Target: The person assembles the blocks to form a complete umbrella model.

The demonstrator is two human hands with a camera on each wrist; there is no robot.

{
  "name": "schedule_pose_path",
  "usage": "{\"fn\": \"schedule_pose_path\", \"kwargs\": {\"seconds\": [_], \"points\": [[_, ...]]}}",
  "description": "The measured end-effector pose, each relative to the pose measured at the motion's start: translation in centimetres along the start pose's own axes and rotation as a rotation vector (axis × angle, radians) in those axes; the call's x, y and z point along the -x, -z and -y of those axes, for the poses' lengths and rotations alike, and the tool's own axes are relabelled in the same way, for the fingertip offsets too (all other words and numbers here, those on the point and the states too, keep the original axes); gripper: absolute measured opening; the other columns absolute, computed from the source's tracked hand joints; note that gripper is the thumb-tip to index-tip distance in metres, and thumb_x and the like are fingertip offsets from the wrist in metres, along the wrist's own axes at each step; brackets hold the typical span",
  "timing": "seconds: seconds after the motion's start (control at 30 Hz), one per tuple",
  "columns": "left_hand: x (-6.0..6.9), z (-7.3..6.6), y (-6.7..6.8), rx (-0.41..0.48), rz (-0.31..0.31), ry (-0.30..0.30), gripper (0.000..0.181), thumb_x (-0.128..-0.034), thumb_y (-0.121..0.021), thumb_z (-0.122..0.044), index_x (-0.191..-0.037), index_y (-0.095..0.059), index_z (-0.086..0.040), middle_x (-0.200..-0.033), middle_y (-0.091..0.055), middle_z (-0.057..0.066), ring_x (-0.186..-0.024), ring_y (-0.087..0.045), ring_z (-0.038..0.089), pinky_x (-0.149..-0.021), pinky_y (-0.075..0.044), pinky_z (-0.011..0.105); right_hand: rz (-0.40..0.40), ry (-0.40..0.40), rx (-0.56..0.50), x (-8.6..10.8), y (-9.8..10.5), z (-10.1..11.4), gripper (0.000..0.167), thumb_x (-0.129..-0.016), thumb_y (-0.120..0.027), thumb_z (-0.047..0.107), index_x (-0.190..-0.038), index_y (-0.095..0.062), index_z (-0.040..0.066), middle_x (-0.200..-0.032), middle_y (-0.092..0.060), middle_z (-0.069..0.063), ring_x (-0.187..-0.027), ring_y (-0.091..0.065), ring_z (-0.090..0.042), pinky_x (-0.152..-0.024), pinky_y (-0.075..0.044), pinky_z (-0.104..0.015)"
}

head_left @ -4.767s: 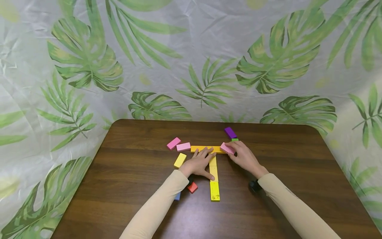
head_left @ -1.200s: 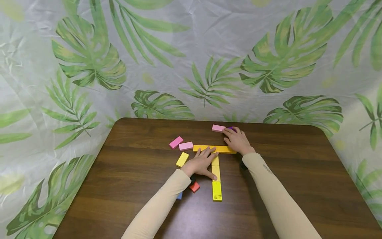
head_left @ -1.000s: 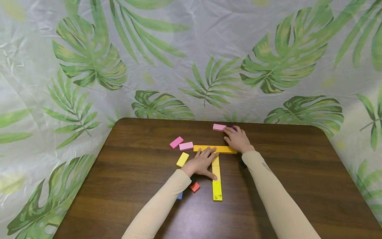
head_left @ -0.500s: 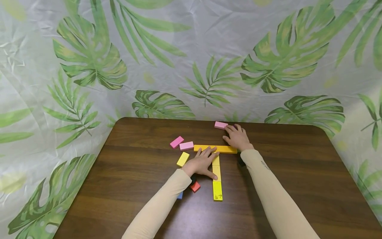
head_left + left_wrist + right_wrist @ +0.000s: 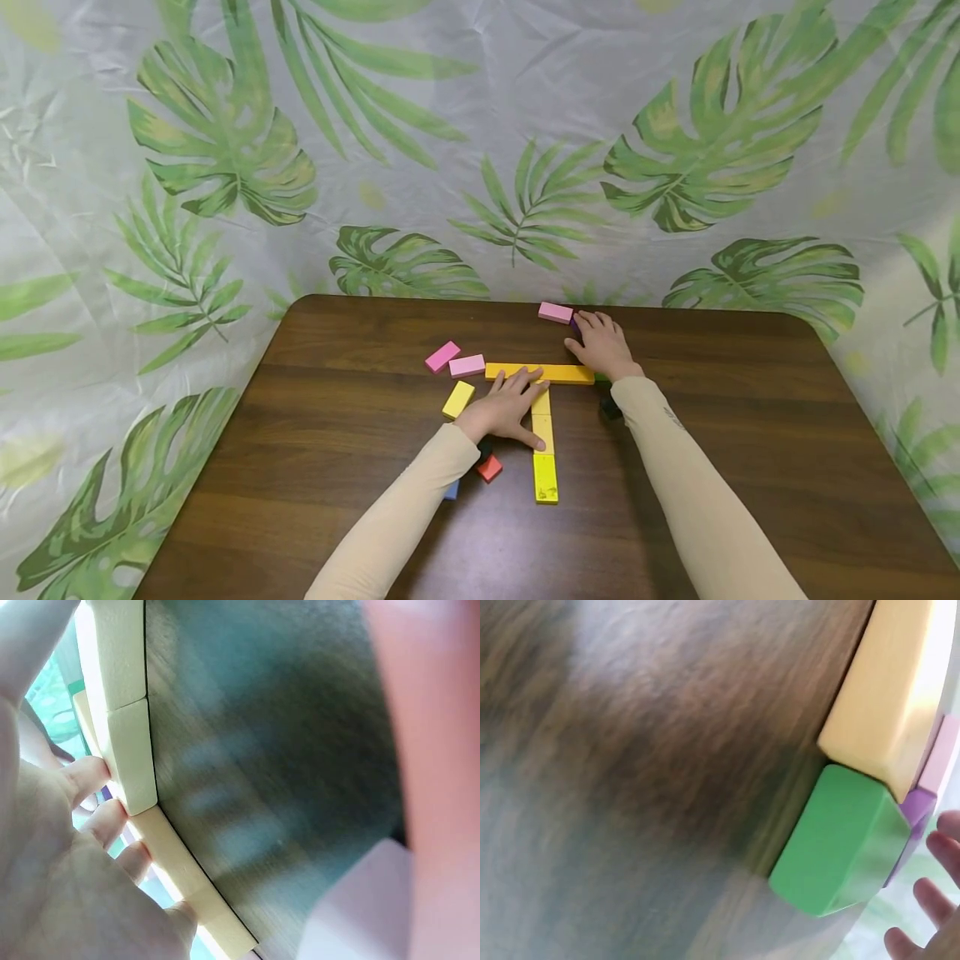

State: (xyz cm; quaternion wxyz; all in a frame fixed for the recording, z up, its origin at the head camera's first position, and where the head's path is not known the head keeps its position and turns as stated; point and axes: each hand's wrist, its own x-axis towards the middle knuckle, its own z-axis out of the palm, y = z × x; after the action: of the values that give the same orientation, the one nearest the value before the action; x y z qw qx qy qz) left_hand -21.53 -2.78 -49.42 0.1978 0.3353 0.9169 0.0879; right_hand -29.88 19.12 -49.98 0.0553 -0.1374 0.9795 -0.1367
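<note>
Long orange blocks (image 5: 517, 372) form a crosswise row, with a column of yellow blocks (image 5: 546, 479) running toward me from it. My left hand (image 5: 501, 410) rests with spread fingers on the row and the column; the left wrist view shows its fingertips along the block edges. Farther back, my right hand (image 5: 602, 343) lies with loosely extended fingers over a purple block (image 5: 575, 324), mostly hidden. A light pink block (image 5: 556, 312) sits just left of those fingers. At the row's right end stands a green block (image 5: 829, 844), partly hidden in the head view.
Left of the row lie a darker pink block (image 5: 442, 357), a light pink block (image 5: 467, 366) and a yellow block (image 5: 458, 400). Under the left forearm are a red block (image 5: 490, 468) and a blue block (image 5: 452, 490). A leaf-print cloth (image 5: 405, 167) hangs behind the table.
A pink block has gone from the orange row's right end to the table's far edge. My right hand followed, then shifted slightly right, off the pink block. My left hand stays put.
</note>
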Motion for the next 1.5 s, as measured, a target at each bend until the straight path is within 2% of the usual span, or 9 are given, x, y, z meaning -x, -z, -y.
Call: {"fn": "schedule_pose_path", "kwargs": {"seconds": [0.43,0.7,0.9,1.13,1.37,1.5], "points": [[0.02,0.03,0.06,0.002,-0.007,-0.005,0.101,-0.0779,-0.069,-0.060,-0.154,-0.019,-0.016,-0.160,-0.005,0.003,-0.145,-0.001,0.024,-0.114,-0.003,0.048,-0.004,0.019,-0.030,0.45,0.17,0.05,0.056,-0.101,-0.047,0.028,-0.146,-0.034,-0.003,-0.151,-0.028,-0.021,-0.137,-0.017,-0.044,-0.108,-0.014,-0.060],[-0.07,0.03,0.11,-0.001,-0.001,-0.003,0.101,-0.0783,-0.068,-0.060,-0.154,-0.018,-0.016,-0.160,-0.004,0.002,-0.145,-0.001,0.024,-0.114,-0.003,0.048,-0.002,0.037,-0.040,0.15,0.06,-0.01,0.057,-0.102,-0.047,0.027,-0.149,-0.030,0.000,-0.154,-0.023,-0.018,-0.139,-0.014,-0.043,-0.108,-0.013,-0.061],[0.02,-0.01,0.17,0.004,-0.003,-0.006,0.101,-0.0785,-0.068,-0.059,-0.154,-0.018,-0.016,-0.160,-0.005,0.003,-0.145,-0.001,0.024,-0.114,-0.003,0.048,0.018,0.054,0.000,-0.01,-0.04,0.49,0.060,-0.101,-0.049,0.032,-0.149,-0.030,0.000,-0.154,-0.024,-0.018,-0.140,-0.013,-0.043,-0.108,-0.012,-0.061],[0.13,0.03,0.14,0.011,-0.005,-0.006,0.101,-0.0783,-0.069,-0.058,-0.154,-0.019,-0.015,-0.160,-0.005,0.003,-0.145,-0.001,0.025,-0.114,-0.003,0.048,0.002,0.057,0.024,-0.29,-0.32,0.41,0.058,-0.100,-0.049,0.031,-0.147,-0.035,0.000,-0.151,-0.030,-0.019,-0.140,-0.014,-0.042,-0.109,-0.012,-0.061],[0.02,0.13,-0.05,0.001,-0.006,-0.009,0.101,-0.0779,-0.068,-0.059,-0.154,-0.019,-0.015,-0.160,-0.005,0.003,-0.145,-0.001,0.025,-0.114,-0.003,0.048,-0.001,0.084,-0.018,-0.14,-0.36,0.33,0.057,-0.100,-0.049,0.033,-0.146,-0.036,0.001,-0.151,-0.031,-0.018,-0.140,-0.015,-0.041,-0.109,-0.010,-0.062],[-0.07,0.15,-0.14,0.001,-0.004,-0.011,0.101,-0.0783,-0.068,-0.060,-0.154,-0.018,-0.015,-0.160,-0.005,0.003,-0.145,-0.001,0.025,-0.114,-0.003,0.048,-0.036,0.099,-0.059,0.33,-0.14,0.36,0.058,-0.101,-0.047,0.036,-0.144,-0.038,-0.001,-0.150,-0.032,-0.019,-0.139,-0.017,-0.042,-0.108,-0.013,-0.062]]}}
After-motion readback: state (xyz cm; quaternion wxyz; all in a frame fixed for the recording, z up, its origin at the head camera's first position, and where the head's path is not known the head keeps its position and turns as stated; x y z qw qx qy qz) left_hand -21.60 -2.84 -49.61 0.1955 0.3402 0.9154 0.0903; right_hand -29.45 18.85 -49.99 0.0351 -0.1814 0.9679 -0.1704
